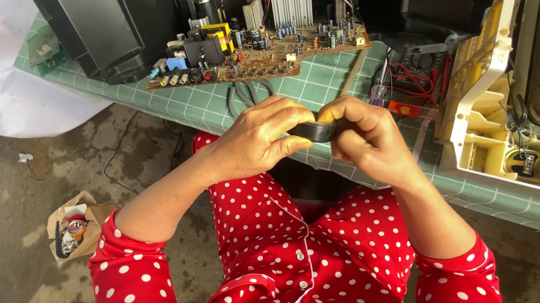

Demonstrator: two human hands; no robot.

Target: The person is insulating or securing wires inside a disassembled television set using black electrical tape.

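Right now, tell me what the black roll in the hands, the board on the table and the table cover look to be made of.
Black roll, pinched between left hand and right hand: probably plastic tape, smooth with a slight sheen. Board: brown, matte, likely resin laminate, studded with metal and plastic parts. Table cover: green checked sheet, seemingly vinyl or oilcloth, faintly glossy.

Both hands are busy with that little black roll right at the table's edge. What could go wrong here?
The black roll, pinched between the left hand and right hand beyond the table's edge, might slip and fall to the floor. The circuit board overhangs the edge nearby; an elbow could knock it off.
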